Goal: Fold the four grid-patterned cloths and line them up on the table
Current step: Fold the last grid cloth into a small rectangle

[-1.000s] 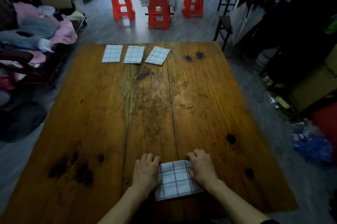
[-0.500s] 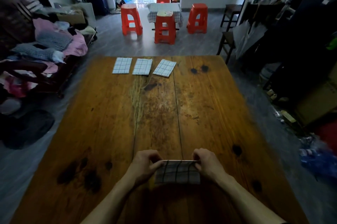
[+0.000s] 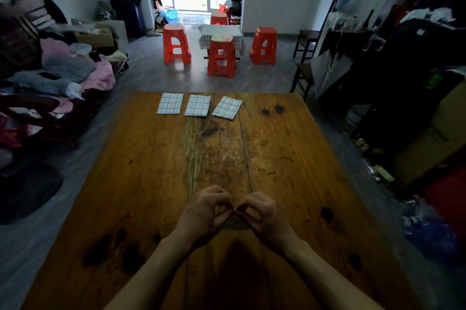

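Three folded grid-patterned cloths lie in a row at the far edge of the wooden table (image 3: 277, 158): the left cloth (image 3: 170, 103), the middle cloth (image 3: 197, 105), and the right cloth (image 3: 227, 107), which sits at a slant. Near the front of the table my left hand (image 3: 206, 209) and my right hand (image 3: 264, 211) are close together above the wood. Both pinch the top edge of the fourth cloth (image 3: 236, 222), which hangs between them, mostly hidden and in shadow.
Red plastic stools (image 3: 221, 57) and a small covered table stand on the floor beyond the table. A sofa piled with clothes (image 3: 63, 75) is at the left. Dark chairs (image 3: 302, 75), boxes and clutter line the right side.
The fourth cloth lay flat under both hands, then was lifted by its top edge. My hands have now come together, bringing the cloth's corners close. The camera has tilted up.
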